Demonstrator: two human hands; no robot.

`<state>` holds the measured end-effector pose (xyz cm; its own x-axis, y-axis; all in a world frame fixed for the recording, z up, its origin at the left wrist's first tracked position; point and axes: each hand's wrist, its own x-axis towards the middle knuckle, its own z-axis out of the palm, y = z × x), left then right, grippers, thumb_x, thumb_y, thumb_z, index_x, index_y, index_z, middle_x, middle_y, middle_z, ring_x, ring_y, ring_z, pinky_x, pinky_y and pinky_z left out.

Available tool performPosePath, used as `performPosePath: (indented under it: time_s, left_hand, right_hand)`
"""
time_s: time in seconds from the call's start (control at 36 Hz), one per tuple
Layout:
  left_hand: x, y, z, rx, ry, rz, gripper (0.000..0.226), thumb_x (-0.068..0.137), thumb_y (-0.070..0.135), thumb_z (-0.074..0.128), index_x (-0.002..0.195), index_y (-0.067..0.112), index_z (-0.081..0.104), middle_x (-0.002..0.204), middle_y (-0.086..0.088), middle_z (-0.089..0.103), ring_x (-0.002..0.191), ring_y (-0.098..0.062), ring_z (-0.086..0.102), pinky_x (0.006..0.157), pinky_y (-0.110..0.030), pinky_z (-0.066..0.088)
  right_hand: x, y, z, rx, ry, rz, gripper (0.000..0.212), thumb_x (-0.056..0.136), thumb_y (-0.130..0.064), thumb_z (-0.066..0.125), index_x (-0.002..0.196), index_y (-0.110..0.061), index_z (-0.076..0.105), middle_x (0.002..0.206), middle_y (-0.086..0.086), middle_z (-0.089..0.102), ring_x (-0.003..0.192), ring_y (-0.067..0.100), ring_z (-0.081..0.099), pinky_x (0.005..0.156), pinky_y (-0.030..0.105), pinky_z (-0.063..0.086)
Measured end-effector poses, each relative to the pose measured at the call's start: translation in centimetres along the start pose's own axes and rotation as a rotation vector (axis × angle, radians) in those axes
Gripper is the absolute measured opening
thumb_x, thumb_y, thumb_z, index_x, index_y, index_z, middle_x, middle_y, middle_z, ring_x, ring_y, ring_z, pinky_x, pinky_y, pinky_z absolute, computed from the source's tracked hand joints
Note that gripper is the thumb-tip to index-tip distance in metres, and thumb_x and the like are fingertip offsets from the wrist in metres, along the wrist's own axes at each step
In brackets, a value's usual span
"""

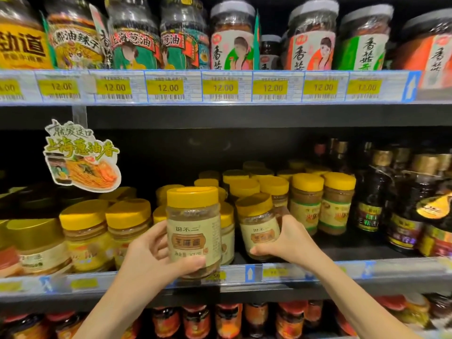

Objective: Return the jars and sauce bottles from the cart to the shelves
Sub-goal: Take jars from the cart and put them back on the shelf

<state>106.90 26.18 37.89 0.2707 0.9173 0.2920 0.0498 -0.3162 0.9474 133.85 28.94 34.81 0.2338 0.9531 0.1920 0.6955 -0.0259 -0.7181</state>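
Note:
My left hand (149, 255) grips a yellow-lidded sesame paste jar (193, 231) with a beige label, held upright just in front of the middle shelf's edge (293, 272). My right hand (288, 241) holds a second, matching jar (258, 223), tilted slightly left and resting at the shelf's front. Behind both stand several more yellow-lidded jars (249, 184) of the same kind. The cart is out of view.
Two taller yellow-lidded jars (322, 201) stand to the right, then dark sauce bottles (381, 192). Wider yellow-lidded jars (105, 231) fill the left. The top shelf holds big sauce jars (232, 37) above price tags. A paper noodle sign (80, 157) hangs at left. Red-lidded jars (195, 319) sit below.

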Motion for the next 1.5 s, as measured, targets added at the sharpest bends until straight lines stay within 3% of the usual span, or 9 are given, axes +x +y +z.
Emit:
performPosePath:
  time_s: [0.14,0.28,0.5,0.67,0.86,1.14,1.28,1.39,1.5]
  left_hand:
    - [0.6,-0.1,0.1,0.06,-0.005,0.027,0.077,0.032,0.044,0.085,0.104,0.036,0.057,0.099,0.025,0.069,0.09,0.003,0.066,0.068,-0.015,0.054]
    - [1.1,-0.5,-0.1,0.067,-0.039,0.027,0.101,0.017,0.06,0.085,0.11,0.033,0.056,0.102,0.023,0.069,0.092,0.001,0.066,0.066,-0.01,0.053]
    - [1.7,-1.0,0.1,0.057,-0.064,0.011,0.105,0.014,0.059,0.085,0.111,0.03,0.057,0.101,0.023,0.069,0.091,0.001,0.067,0.064,-0.01,0.053]
    - [1.7,-1.2,0.0,0.069,-0.061,0.013,0.114,0.011,0.062,0.084,0.116,0.028,0.056,0.104,0.02,0.069,0.094,-0.002,0.067,0.069,-0.015,0.055]
    - [1.6,-1.0,-0.1,0.056,-0.055,0.026,0.111,0.013,0.062,0.084,0.115,0.026,0.057,0.104,0.016,0.071,0.095,-0.005,0.067,0.074,-0.015,0.055]
    - [1.0,0.0,1.2,0.01,-0.079,0.049,0.101,0.018,0.06,0.086,0.109,0.026,0.06,0.101,0.015,0.072,0.092,-0.004,0.068,0.068,-0.012,0.054]
    - [0.6,0.3,2.3,-0.006,-0.1,0.041,0.092,0.022,0.053,0.087,0.106,0.028,0.061,0.1,0.015,0.072,0.091,-0.004,0.068,0.067,-0.012,0.053]
    - [0.4,0.6,3.4,0.021,-0.13,0.038,0.075,0.04,0.031,0.092,0.108,0.025,0.061,0.1,0.015,0.072,0.092,-0.005,0.068,0.069,-0.013,0.053]
    - [0.3,0.9,5.0,0.053,-0.153,0.047,0.07,0.044,0.023,0.085,0.109,0.026,0.059,0.1,0.018,0.071,0.092,-0.002,0.068,0.072,-0.013,0.053]
  right_hand:
    - [0.4,0.6,0.5,0.002,-0.052,0.01,0.085,0.026,-0.06,0.082,0.097,-0.018,0.06,0.092,-0.005,0.07,0.085,0.008,0.067,0.074,0.031,0.059]
    - [0.5,0.6,0.6,0.035,-0.066,0.017,0.083,0.028,-0.058,0.083,0.097,-0.019,0.06,0.093,-0.005,0.07,0.085,0.007,0.067,0.074,0.032,0.059]
    - [-0.3,-0.7,0.1,0.078,-0.096,-0.043,0.048,0.052,-0.029,0.09,0.088,-0.028,0.057,0.101,-0.005,0.07,0.093,0.007,0.066,0.084,0.029,0.056]
    - [0.0,-0.7,0.6,0.034,-0.134,-0.059,0.059,0.056,-0.032,0.088,0.107,-0.015,0.064,0.104,-0.003,0.071,0.093,0.005,0.065,0.079,0.019,0.053]
    - [0.6,0.7,1.5,-0.041,-0.119,-0.013,0.088,0.03,-0.066,0.078,0.104,-0.022,0.059,0.1,-0.009,0.068,0.09,0.006,0.065,0.078,0.029,0.058]
    - [0.0,0.6,1.5,-0.053,-0.088,-0.037,0.108,0.02,-0.085,0.069,0.108,-0.024,0.055,0.103,-0.009,0.066,0.097,0.01,0.063,0.081,0.034,0.057]
    - [-1.5,-1.3,-0.2,0.192,0.029,-0.111,0.071,0.057,-0.056,0.078,0.111,-0.027,0.043,0.106,-0.017,0.056,0.103,0.003,0.055,0.077,0.015,0.045]
    - [-3.0,-2.8,-2.3,0.455,0.194,-0.265,0.066,0.059,-0.059,0.071,0.115,-0.037,0.045,0.115,-0.021,0.056,0.108,-0.002,0.056,0.087,0.018,0.049]
    - [-4.8,-5.7,-5.2,0.454,0.17,-0.462,0.056,0.061,-0.053,0.067,0.111,-0.031,0.053,0.11,-0.009,0.061,0.094,0.004,0.064,0.073,0.015,0.052]
